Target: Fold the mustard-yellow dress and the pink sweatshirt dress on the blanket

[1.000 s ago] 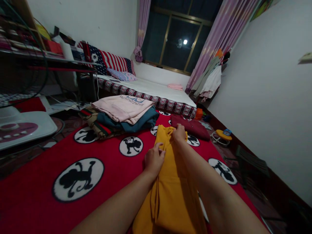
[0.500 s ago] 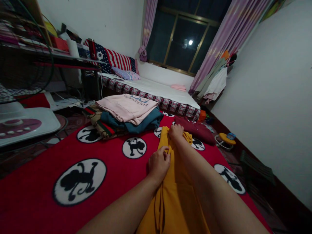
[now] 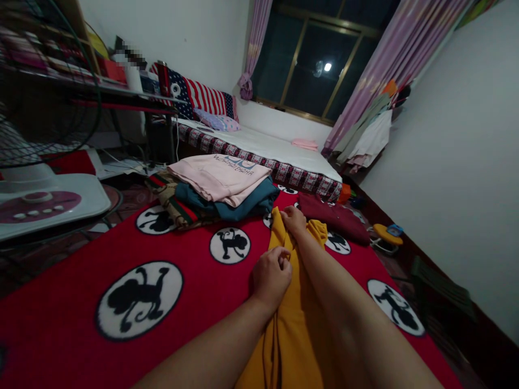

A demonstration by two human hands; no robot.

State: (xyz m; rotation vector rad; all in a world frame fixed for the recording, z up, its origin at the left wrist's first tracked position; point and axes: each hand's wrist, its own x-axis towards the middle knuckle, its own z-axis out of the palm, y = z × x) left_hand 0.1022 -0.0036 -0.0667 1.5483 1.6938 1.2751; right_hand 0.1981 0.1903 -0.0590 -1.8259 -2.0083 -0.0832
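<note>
A long yellow garment (image 3: 302,302) lies lengthwise on a red blanket (image 3: 194,346) with round monkey prints, reaching from the bottom of the view toward the bed. My left hand (image 3: 272,274) rests at its left edge, fingers curled in and closed on the fabric. Farther away, my right hand (image 3: 294,220) is closed on the garment's far end, its fingertips partly hidden. A bunched yellow part sticks out right of that wrist. Left of the far end is a pile of folded clothes, with a pink sweatshirt (image 3: 221,178) on top of a teal garment (image 3: 251,204).
A folded maroon garment (image 3: 334,220) lies at the blanket's far right. Beyond stands a bed (image 3: 259,146) with a white top. A fan base (image 3: 52,202) and a cluttered desk (image 3: 133,97) are at left; a yellow stool (image 3: 387,234) stands by the right wall.
The view has turned slightly left, so the room sits farther right. My left fingers are curled tighter, and my right hand has shifted a little left over the yellow garment.
</note>
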